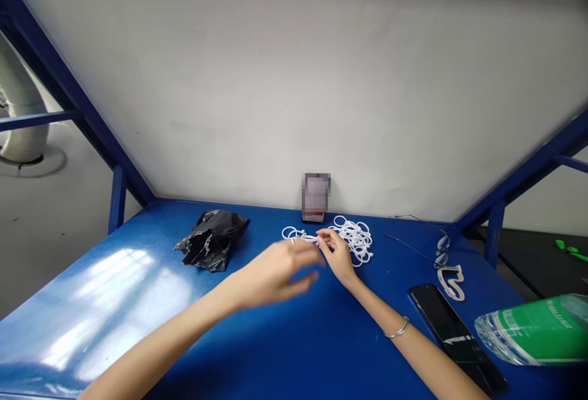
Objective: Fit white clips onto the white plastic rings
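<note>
White loops (353,236) are heaped at the table's (138,302) far edge. One strand (301,236), lying left-right, is pinched by right hand (339,257); left hand (275,274), blurred and loosely open, is nearer its free end.

We see a loose heap of thin white elastic loops (353,236) lying flat on the blue tabletop (138,290), close to the back wall. The loops overlap in a tangle. A few of them (296,234) trail out to the left of the heap, where our fingers (327,239) pinch them.
</note>
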Motion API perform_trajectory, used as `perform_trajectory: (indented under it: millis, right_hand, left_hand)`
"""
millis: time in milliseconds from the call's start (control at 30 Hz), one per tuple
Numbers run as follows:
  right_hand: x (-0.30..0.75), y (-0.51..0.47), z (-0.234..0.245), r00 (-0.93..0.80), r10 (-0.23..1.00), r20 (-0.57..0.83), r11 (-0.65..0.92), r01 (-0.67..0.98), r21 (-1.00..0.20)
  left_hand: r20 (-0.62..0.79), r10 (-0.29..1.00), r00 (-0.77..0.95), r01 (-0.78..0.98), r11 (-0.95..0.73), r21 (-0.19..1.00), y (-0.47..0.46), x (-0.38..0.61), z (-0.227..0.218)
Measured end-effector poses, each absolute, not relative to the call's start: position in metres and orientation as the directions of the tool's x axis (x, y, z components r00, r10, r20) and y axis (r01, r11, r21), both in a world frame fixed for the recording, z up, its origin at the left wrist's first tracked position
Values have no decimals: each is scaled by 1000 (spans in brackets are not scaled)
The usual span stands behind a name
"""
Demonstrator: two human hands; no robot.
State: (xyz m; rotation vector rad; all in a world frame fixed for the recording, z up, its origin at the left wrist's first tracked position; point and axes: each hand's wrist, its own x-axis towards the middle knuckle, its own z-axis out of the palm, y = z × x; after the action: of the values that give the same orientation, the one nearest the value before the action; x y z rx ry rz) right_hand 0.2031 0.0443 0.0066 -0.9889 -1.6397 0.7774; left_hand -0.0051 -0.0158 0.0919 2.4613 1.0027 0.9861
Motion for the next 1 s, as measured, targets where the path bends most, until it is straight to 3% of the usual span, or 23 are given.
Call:
perform_trajectory:
  millis: [200,400,567,767,1000]
  right_hand:
    - [203,42,5,-70,930,360,366,114,-923]
    - [202,41,4,-70,934,350,355,80,-931]
    - [199,34,9,-139,894,427,445,157,-882]
    - [198,26,10,-235,808,541,589,272,-761]
    - [198,26,6,-244,793,559,610,331,-720]
  left_hand:
    - [437,847,303,387,-528,756,34,20,48]
    - [410,868,280,296,-484,823,36,28,14]
    - [269,945,186,147,-298,943,31,25,16]
    - [160,980,116,-3,-161,987,25,23,14]
    - [137,986,98,-15,-136,991,21,26,15]
